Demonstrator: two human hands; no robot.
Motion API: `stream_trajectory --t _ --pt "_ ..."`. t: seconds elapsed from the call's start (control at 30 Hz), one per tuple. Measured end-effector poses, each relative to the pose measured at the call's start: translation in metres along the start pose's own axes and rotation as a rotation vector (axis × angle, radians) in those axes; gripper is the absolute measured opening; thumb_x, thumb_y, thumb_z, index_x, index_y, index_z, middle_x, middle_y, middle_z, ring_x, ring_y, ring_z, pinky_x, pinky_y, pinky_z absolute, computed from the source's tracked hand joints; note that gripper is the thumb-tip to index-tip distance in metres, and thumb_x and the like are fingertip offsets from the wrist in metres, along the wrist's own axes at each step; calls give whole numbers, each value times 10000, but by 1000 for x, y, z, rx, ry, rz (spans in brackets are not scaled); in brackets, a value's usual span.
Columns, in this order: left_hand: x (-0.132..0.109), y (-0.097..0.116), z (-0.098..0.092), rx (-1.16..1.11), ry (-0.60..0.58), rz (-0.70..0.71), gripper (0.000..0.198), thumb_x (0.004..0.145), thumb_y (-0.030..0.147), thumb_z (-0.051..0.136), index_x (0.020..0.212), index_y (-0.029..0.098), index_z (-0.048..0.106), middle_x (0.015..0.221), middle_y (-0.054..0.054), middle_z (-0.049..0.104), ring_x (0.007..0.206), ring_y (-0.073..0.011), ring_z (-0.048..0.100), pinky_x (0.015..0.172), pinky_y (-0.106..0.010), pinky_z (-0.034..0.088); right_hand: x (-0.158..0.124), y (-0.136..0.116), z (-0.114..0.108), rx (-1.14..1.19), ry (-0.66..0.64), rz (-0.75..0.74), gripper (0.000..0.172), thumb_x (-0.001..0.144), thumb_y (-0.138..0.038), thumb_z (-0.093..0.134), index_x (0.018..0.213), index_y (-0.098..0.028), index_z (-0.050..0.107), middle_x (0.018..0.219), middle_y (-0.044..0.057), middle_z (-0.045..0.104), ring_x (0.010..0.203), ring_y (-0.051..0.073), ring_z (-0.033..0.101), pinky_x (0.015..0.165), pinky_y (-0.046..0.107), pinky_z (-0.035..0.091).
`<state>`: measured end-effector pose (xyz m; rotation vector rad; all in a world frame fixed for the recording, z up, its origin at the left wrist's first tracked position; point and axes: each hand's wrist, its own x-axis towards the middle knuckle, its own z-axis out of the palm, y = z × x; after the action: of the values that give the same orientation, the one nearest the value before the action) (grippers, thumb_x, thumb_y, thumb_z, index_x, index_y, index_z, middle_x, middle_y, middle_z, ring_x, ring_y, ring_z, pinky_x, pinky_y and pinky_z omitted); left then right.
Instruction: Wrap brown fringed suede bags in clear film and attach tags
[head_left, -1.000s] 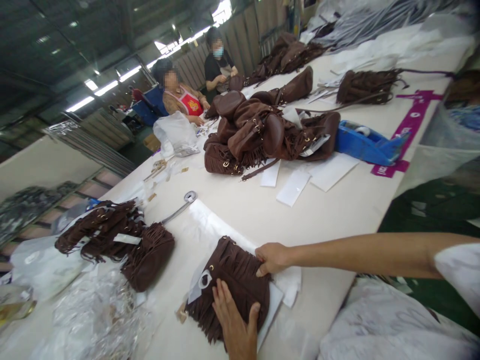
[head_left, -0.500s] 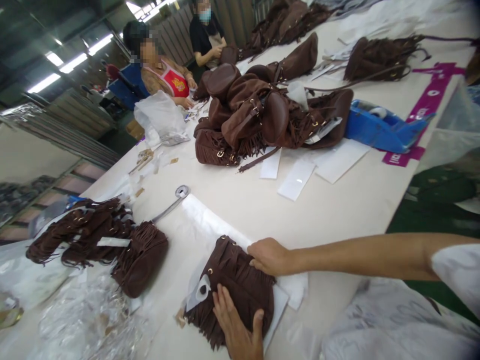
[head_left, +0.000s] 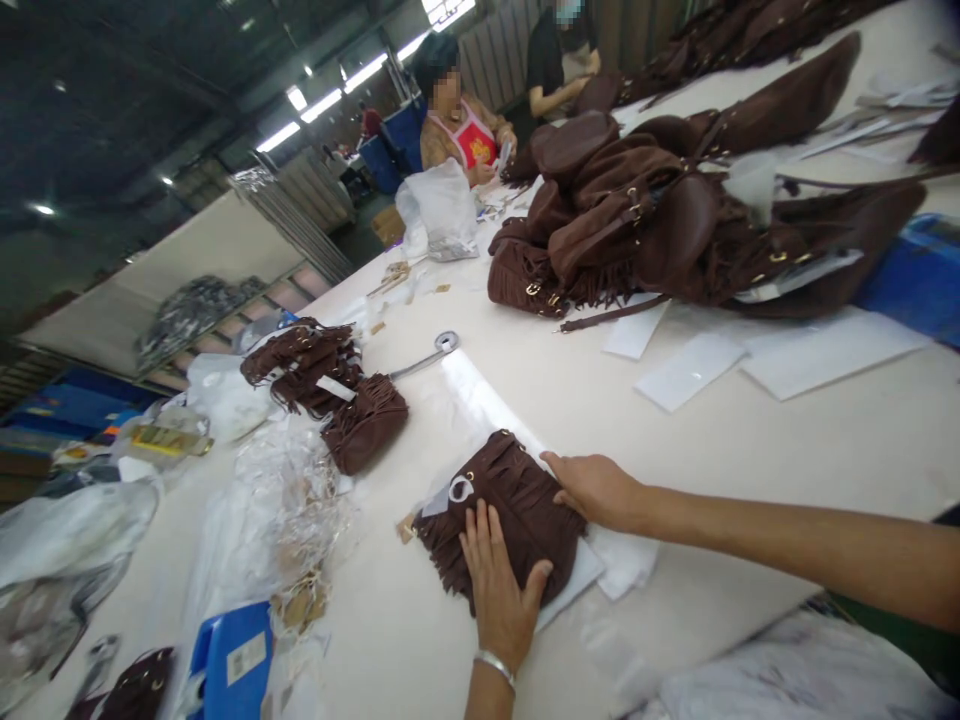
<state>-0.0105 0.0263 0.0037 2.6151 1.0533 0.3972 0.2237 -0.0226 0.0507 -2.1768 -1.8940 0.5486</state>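
A dark brown fringed suede bag [head_left: 525, 500] lies flat on the table, a white sheet [head_left: 574, 590] showing under its lower edge. My left hand [head_left: 499, 580], with a silver bangle at the wrist, rests palm down on the bag with its fingers stretched out. At the bag's right edge is my right hand [head_left: 596, 488], its fingers curled; what they pinch there is hidden. A white ring-shaped piece [head_left: 461, 488] sits on the bag by its gold eyelets. Soft white wrapping [head_left: 487, 400] runs out from behind the bag.
More brown fringed bags [head_left: 367, 420] lie to the left beside crumpled clear plastic [head_left: 292, 500]. A large heap of brown bags [head_left: 637, 220] is at the back right, near white cards [head_left: 690, 370]. Blue tape dispenser [head_left: 232, 660] stands lower left. Two people work across the table [head_left: 420, 310].
My view has swung left, so the scene sits further right and the blue dispenser at lower left has appeared. Both hands stay at the same bag, left flat, right at its edge.
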Motion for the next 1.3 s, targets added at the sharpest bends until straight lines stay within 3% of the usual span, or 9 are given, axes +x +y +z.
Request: stream_trajectory --t 0.1,0.2,0.37,0.5,0.73,0.97,1.07,1.2,1.3 --pt "-1 1 2 -7 34 11 830 890 474 549 1532 183 110 1603 -142 183 1489 -303 75 1184 -603 135 -4 -29 -1 -60 189 -266 354 921 -151 457 1274 -127 479 1115 173 605 1030 282 570 854 401 441" --pt "-2 -1 3 -38 68 20 859 880 494 555 1529 158 104 1596 -162 192 1487 -311 82 1181 -612 130 -6 -54 15 79 151 -459 374 836 -117 520 1209 -137 532 1145 147 578 1067 257 527 915 397 438" --pt "-6 -6 -3 -158 91 23 877 870 432 572 1520 119 74 1596 -181 170 1489 -293 89 1194 -579 140 -3 -51 37 268 80 -490 519 702 -20 493 1208 -120 548 1193 137 571 1132 245 485 993 420 407" --pt "-9 -11 -8 -238 81 76 595 842 215 544 1402 152 354 1561 -140 280 1487 -276 107 1196 -582 144 0 -39 36 334 -8 -502 505 713 -55 499 1206 -138 570 1249 132 550 1177 249 474 1042 447 369" --pt "-10 -16 -5 -418 176 58 266 788 31 396 904 184 580 1404 -108 484 1420 -254 292 1175 -589 196 -10 -41 24 304 -205 -464 632 726 -469 714 1235 -121 573 1389 180 456 1288 318 405 1085 474 327" --pt "-10 -19 -15 -515 189 45 322 943 213 345 787 183 625 1308 -102 568 1328 -237 427 1112 -481 355 -26 -40 25 369 -81 -552 72 777 -225 681 835 -193 652 1249 103 556 1196 232 486 1014 376 386" --pt "-9 -19 -13 -538 204 20 410 993 297 282 835 177 641 1309 -119 577 1349 -241 406 1124 -500 331 -40 -14 5 285 -86 -591 100 789 -144 627 858 -213 650 1267 81 556 1220 213 477 1025 367 374" --pt "-10 -16 -13 -566 178 9 444 1004 360 270 889 186 661 1218 -111 647 1363 -238 400 1159 -539 267 -58 18 -33 -24 0 -355 86 766 -131 646 828 -190 648 1252 140 563 1243 304 450 1016 459 358" --pt "-10 -16 -15 -534 141 -4 428 1003 371 272 1038 198 661 1177 -96 675 1379 -225 385 1177 -566 220 -52 -2 -38 16 137 -155 109 880 -182 532 943 -182 621 1082 136 610 1041 260 549 882 393 443"
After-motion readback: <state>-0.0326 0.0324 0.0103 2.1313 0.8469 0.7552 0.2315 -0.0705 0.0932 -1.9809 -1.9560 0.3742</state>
